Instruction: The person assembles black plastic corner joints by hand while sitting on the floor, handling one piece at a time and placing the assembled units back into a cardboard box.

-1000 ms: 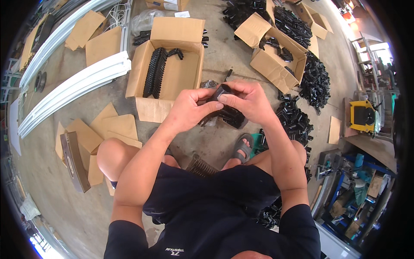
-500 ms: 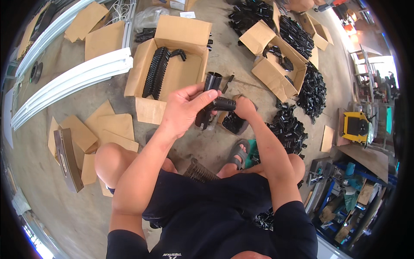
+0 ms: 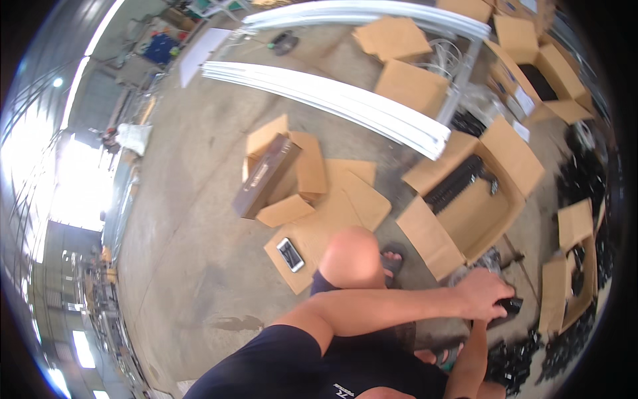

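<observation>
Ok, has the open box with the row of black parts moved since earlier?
No: the open box sits by the same end of the white rails; the view turned.

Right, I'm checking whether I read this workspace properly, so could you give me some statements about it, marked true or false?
1. The left hand holds a black part. True.
2. The phone lies on the bare concrete. False: the phone rests on a flat piece of cardboard.
3. The open box beyond the left hand is filled to the rim. False: the open box has black pieces along one side, and much of its bottom shows.
4. The long white panels lie farther from the person's knee than the phone does. True.
5. The person's feet are bare. False: there are sandals on them.
</observation>
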Demonstrator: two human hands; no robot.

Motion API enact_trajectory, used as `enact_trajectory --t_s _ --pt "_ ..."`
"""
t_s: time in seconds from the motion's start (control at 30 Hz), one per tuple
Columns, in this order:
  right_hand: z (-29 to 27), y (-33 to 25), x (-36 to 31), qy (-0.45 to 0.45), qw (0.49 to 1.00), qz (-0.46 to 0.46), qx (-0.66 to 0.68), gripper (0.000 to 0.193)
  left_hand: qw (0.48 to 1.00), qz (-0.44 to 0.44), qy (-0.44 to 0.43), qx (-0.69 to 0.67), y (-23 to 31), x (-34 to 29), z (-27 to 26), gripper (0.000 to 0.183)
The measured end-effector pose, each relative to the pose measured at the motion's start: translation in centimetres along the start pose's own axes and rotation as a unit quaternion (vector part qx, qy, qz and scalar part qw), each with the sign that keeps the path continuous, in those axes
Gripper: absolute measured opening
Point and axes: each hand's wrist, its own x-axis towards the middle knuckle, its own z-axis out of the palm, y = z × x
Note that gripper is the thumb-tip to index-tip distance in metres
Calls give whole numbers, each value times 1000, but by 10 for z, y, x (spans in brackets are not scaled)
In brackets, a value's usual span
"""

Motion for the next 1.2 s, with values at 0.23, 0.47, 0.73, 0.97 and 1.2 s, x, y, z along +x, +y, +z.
enact_trajectory --t_s 0.23,0.47,0.73,0.97,1.2 --pt "-57 -4 1 59 995 -68 54 38 997 49 56 34 -4 -4 -2 42" --pt "-184 -51 13 170 983 -56 -41 18 991 0 16 134 1 -3 -38 41" --pt "-306 -184 -114 222 906 -177 315 13 983 52 66 162 -3 -6 -20 38" --pt "-271 -209 -135 287 859 -398 148 19 976 55 68 199 -1 -10 -8 34" --pt "-255 -205 -121 301 836 -454 71 31 972 56 65 218 2 -6 -6 30"
